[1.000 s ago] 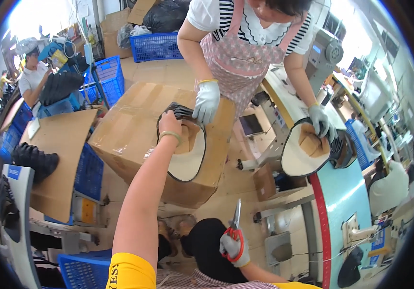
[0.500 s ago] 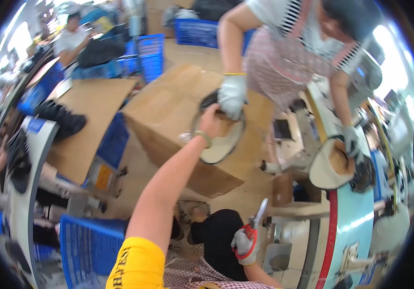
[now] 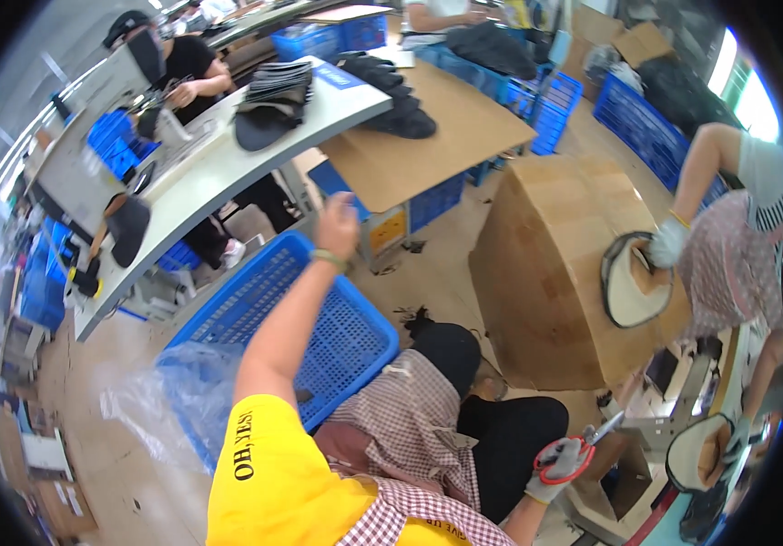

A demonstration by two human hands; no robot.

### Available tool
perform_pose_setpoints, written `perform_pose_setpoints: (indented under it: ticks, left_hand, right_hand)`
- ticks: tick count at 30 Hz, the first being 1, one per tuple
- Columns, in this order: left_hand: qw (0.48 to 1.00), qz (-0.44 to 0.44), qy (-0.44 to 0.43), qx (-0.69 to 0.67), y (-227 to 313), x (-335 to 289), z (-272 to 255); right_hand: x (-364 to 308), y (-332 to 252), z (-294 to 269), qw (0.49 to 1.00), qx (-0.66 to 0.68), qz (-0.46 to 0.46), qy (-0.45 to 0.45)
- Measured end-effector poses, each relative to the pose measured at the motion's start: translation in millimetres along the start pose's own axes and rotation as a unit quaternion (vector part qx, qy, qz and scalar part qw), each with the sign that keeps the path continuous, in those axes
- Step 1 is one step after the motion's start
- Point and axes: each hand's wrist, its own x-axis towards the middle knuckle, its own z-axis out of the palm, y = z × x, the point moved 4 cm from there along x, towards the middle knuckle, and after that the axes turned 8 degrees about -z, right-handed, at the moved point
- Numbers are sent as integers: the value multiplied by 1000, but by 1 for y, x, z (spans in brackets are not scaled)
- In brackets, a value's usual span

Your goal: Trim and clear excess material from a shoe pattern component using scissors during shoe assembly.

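My bare left hand [image 3: 338,227] is raised beyond the far rim of a blue plastic basket [image 3: 364,314], between it and the white sewing table; its fingers are curled in and nothing shows in them. In a whitish glove, my right hand [image 3: 551,471] grips red-handled scissors [image 3: 607,426], blades pointing away to the right. On a large cardboard box [image 3: 546,264] lies a cream oval piece with a black edge [image 3: 622,289]. A co-worker's gloved hand [image 3: 667,244] holds that piece's far edge. The co-worker's other gloved hand is at a similar cream piece [image 3: 694,453].
A white sewing table [image 3: 228,168] at left carries stacked dark shoe pieces [image 3: 275,102]. Beyond stands a brown board [image 3: 446,136] with more black pieces. Clear plastic film [image 3: 150,409] hangs by the basket. Another person [image 3: 193,73] sits at the far left.
My left hand has let go of the cream piece on the box and moved left to above the basket. The view has turned left. My right hand still holds the scissors.
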Motion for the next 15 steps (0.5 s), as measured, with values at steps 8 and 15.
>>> perform_pose_setpoints:
  ticks: [8,15]
  left_hand:
    - [843,-140,253,454,-165,63,-366]
    - [747,-359,27,559,-225,62,-453]
  right_hand:
    - [18,19,-34,996,37,63,48]
    - [28,15,-31,999,-37,13,9]
